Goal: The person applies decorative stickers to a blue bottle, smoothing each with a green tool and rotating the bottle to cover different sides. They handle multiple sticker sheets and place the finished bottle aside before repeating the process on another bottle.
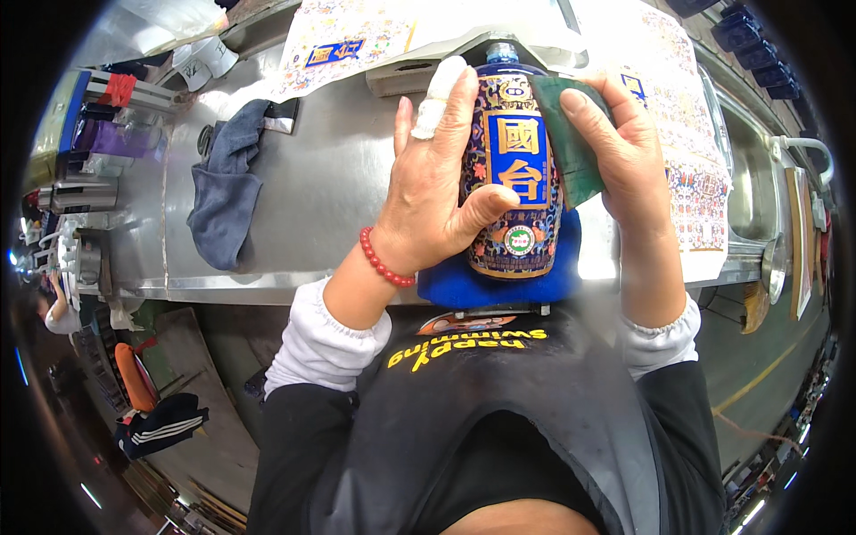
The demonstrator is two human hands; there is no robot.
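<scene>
Pinching green scraper (572,165) with right hand (627,147), bracing patterned blue bottle (524,147) on blue cloth pad (571,254) with splayed left hand (430,189); risking rolling from light steadying, or scuffing from uneven pressure.

So the apron (535,392) is dark and kinda shiny, with yellow lettering (468,350) and an orange cartoonish print (464,323) near its far edge. Black sleeves (303,437) show either side of the apron, then puffy white cuffs (330,339) with gathered edges. Beyond the apron, off to its left, there's a red bead bracelet (376,259), and the left hand (419,196) has white finger wrapping (432,118).
</scene>
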